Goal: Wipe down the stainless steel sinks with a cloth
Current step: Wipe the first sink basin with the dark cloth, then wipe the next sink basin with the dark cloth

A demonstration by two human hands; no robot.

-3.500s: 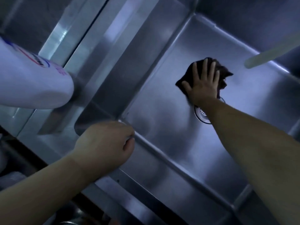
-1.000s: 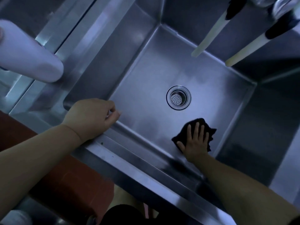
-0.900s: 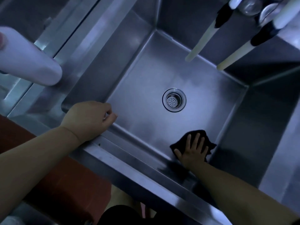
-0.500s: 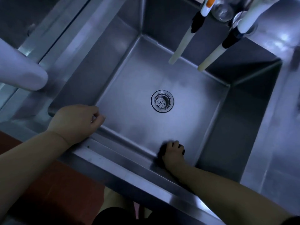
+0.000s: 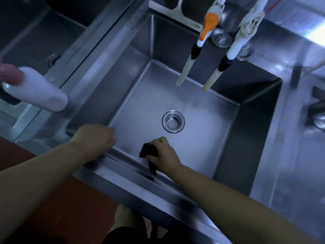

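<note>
Both bare forearms reach forward and down from the lower edge of the view. The left hand (image 5: 95, 138) is curled loosely, knuckles up, resting on the front rim of the sink (image 5: 123, 175). The right hand (image 5: 162, 152) is lower, inside the basin near the front wall, fingers closed around a bunched dark cloth (image 5: 148, 153), wrist slightly bent.

The sink (image 5: 202, 131) is bluish-grey brushed steel; its round drain strainer (image 5: 173, 124) is bright silver, dotted with small holes. The cloth (image 5: 148, 153) is black. Two hoses (image 5: 182, 73) hang cream-yellow with black collars, one topped by an orange lever (image 5: 210, 22). A bottle (image 5: 38, 88) at left is white; the floor (image 5: 58, 213) is dark red
</note>
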